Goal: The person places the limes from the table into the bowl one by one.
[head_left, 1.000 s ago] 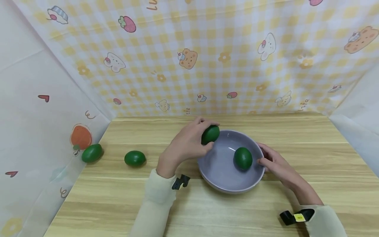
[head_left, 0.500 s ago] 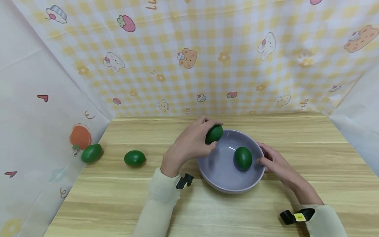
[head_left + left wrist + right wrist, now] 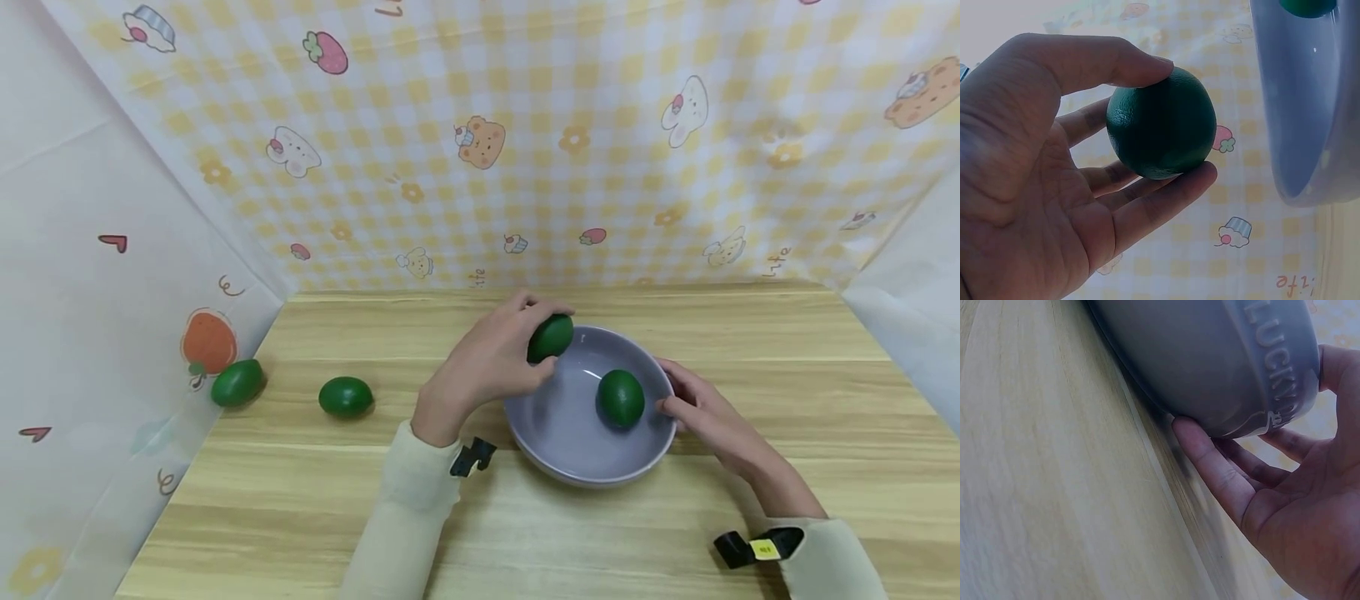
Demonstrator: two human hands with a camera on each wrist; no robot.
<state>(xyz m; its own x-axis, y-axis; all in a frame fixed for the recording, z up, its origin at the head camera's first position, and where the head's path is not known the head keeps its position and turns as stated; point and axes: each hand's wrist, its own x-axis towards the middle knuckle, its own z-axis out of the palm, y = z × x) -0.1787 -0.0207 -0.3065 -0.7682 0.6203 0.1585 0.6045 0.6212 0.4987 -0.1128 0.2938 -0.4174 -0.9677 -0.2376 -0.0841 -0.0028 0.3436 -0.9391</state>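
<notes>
My left hand (image 3: 486,365) holds a dark green lime (image 3: 1161,125) between thumb and fingertips, over the far left rim of a grey-purple bowl (image 3: 570,442). In the left wrist view the lime shows apart from the bowl's wall. A second lime (image 3: 621,398) lies inside the bowl, right of its middle. At the bowl's right side, my right hand (image 3: 708,417) grips the rim, thumb on the edge and fingers against the outer wall. Raised lettering on that wall shows in the right wrist view, with fingertips (image 3: 1191,434) low against the bowl.
Two more limes lie at the left: one lime (image 3: 346,397) on the wooden table (image 3: 300,517), another lime (image 3: 237,383) at its left edge by the white cloth (image 3: 90,333). A yellow checked cloth (image 3: 525,192) hangs behind the table.
The left hand has moved slightly right with its lime, further over the bowl's rim. Right hand and bowl have stayed in place; the head view has shifted a little.
</notes>
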